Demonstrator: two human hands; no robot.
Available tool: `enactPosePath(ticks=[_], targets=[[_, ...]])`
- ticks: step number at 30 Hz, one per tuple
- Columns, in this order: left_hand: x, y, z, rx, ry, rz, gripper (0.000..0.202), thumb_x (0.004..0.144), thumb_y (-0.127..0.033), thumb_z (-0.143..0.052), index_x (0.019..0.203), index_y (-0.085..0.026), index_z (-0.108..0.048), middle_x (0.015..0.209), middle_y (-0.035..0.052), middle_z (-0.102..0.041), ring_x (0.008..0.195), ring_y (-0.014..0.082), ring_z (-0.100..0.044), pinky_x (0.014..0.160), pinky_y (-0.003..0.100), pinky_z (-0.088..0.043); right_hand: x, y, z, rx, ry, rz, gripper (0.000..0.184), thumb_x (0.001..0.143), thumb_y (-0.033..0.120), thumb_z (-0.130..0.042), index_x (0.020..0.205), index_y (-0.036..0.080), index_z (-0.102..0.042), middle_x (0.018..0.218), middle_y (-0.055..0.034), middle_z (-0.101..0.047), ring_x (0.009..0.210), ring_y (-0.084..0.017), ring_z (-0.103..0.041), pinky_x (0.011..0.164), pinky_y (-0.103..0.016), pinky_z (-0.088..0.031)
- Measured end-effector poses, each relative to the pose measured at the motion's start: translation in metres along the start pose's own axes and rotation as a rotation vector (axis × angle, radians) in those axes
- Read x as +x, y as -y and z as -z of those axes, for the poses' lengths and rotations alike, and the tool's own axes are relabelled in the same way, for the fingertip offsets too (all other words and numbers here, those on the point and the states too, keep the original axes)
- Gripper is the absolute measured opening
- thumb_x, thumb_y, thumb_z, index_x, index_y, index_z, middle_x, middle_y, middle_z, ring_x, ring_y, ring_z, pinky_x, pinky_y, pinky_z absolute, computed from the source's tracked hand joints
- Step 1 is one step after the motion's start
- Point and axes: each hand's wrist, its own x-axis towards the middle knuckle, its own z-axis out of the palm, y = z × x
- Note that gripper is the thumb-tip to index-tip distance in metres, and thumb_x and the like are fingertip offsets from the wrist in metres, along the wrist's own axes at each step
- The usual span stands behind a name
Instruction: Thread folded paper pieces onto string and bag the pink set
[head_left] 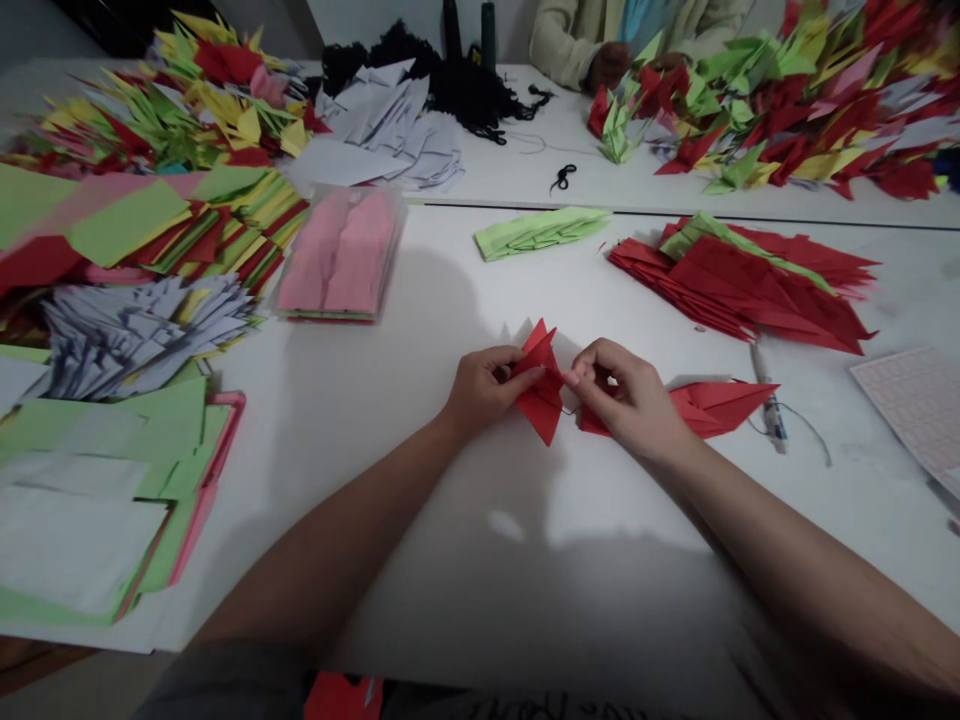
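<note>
The left hand (484, 390) is closed in a pinch on one side of a red folded paper piece (541, 385), and the right hand (622, 395) pinches its other side, fingers curled tight and close to the left. Squeezing too hard could crease or tear the thin points. A dark thread (568, 410) runs just below the piece and could snag if pulled. A second red folded piece (705, 408) lies touching the right hand, where a wrist movement could knock it. Farther right are a pen (769, 410) and a stack of red folded pieces (739, 285). Light green folds (538, 232) lie on the far side of the white table (450, 600), and a clear box of pink paper (341, 255) sits left. Beyond, a co-worker's hand (609, 65) rests among colored paper folds (750, 110).
</note>
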Motion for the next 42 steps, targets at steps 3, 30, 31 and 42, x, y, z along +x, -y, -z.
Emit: enactPosePath(ticks=[3,30,31,42], targets=[[0.000,0.000,0.000,0.007,-0.020,-0.008,0.028,0.079,-0.040,-0.070,0.069,-0.014,-0.068,0.061,-0.0011,-0.059,0.058,0.0096,-0.047,0.056,0.024,-0.036,-0.001,0.003,0.000,-0.072,0.115,0.045,0.012,0.087,0.029,-0.064,0.084,0.021,-0.055,0.084,-0.0010,-0.053,0.075,-0.015,-0.051,0.067,-0.030,-0.041],[0.000,-0.004,0.000,-0.040,-0.079,-0.029,0.028,0.078,-0.040,-0.070,0.066,-0.016,-0.063,0.060,-0.0032,-0.052,0.057,0.0090,-0.043,0.054,0.023,-0.035,-0.003,-0.003,-0.004,0.019,0.258,-0.125,0.014,0.090,0.032,-0.059,0.083,0.021,-0.057,0.079,-0.0002,-0.052,0.062,-0.011,-0.046,0.056,-0.027,-0.039],[0.000,-0.003,0.000,-0.047,-0.078,-0.027,0.028,0.078,-0.041,-0.070,0.067,-0.016,-0.064,0.060,-0.0030,-0.053,0.057,0.0090,-0.043,0.054,0.023,-0.035,-0.003,-0.004,-0.004,0.060,0.263,-0.139,0.015,0.091,0.033,-0.058,0.084,0.021,-0.056,0.078,0.0002,-0.052,0.061,-0.010,-0.046,0.055,-0.026,-0.039],[0.001,-0.007,0.003,-0.160,0.028,0.063,0.029,0.077,-0.042,-0.071,0.068,-0.015,-0.065,0.061,-0.0018,-0.055,0.059,0.0095,-0.047,0.054,0.022,-0.036,0.006,0.000,0.010,0.553,0.097,-0.240,0.029,0.088,0.048,-0.063,0.089,0.022,-0.051,0.068,0.0038,-0.051,0.052,-0.008,-0.039,0.047,-0.023,-0.036]])
